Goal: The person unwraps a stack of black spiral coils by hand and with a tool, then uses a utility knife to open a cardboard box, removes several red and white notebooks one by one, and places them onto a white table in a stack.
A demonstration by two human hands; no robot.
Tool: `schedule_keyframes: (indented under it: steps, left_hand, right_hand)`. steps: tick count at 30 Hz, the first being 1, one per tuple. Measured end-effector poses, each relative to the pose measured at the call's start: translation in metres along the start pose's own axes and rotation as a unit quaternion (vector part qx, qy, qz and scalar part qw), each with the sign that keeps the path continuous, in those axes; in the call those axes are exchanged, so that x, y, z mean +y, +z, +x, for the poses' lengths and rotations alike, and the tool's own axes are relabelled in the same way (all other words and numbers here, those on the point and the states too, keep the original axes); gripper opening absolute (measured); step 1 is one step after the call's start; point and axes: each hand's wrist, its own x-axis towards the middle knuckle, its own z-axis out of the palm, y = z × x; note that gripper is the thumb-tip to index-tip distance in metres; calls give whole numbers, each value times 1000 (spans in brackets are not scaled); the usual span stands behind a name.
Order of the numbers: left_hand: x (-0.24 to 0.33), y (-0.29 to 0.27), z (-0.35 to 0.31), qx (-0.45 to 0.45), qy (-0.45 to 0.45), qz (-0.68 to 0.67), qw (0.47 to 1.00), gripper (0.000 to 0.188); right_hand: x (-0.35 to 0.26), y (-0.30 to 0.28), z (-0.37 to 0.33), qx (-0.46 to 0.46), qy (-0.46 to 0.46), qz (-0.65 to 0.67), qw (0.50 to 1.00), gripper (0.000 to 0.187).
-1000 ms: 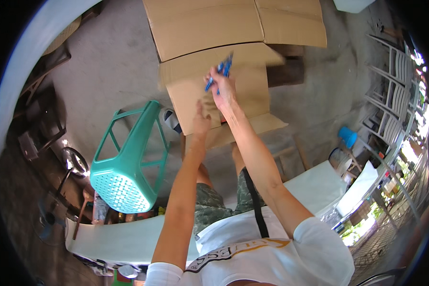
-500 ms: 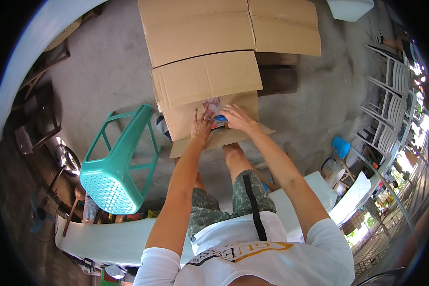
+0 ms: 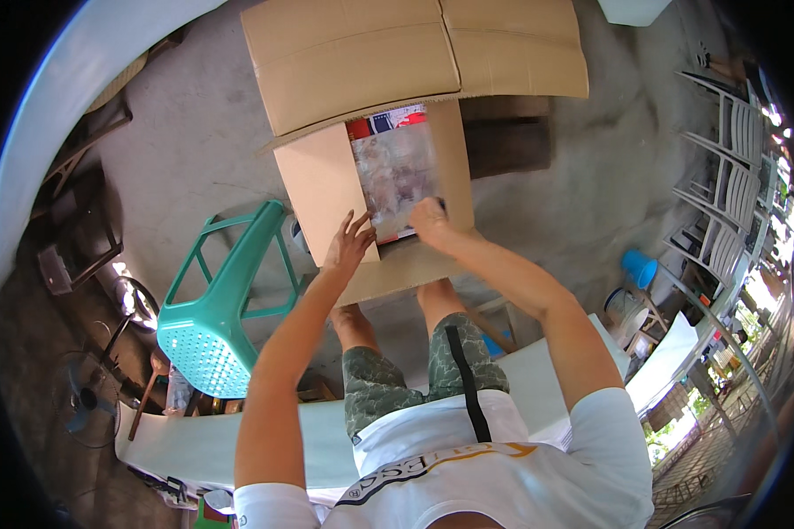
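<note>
An opened cardboard box stands in front of my legs with its flaps spread. Inside lies a clear plastic-wrapped pack, with red, white and blue printing at its far end. My left hand is open, fingers spread over the left flap by the opening. My right hand is closed above the pack's near right corner. A small dark-blue piece shows beside its fingers; most of what it holds is hidden.
A green plastic stool stands left of the box. A dark wooden block lies at its right. Behind me is a pale bench. A blue bucket and grey chairs are farther right.
The flap that covered the middle has swung up and away, exposing the wrapped pack. My left hand has drawn back to the left and nearer me; the right moved slightly right.
</note>
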Motion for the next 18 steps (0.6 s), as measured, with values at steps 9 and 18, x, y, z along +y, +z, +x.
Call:
schedule_keyframes:
  steps: [9,18]
  left_hand:
    - [-27,-52,-133,25,-38,-99,994,54]
    - [-36,-1,-192,-35,-211,-154,965,45]
  right_hand:
    - [95,42,20,444,83,276,848,35]
    - [94,3,87,444,124,193,866,35]
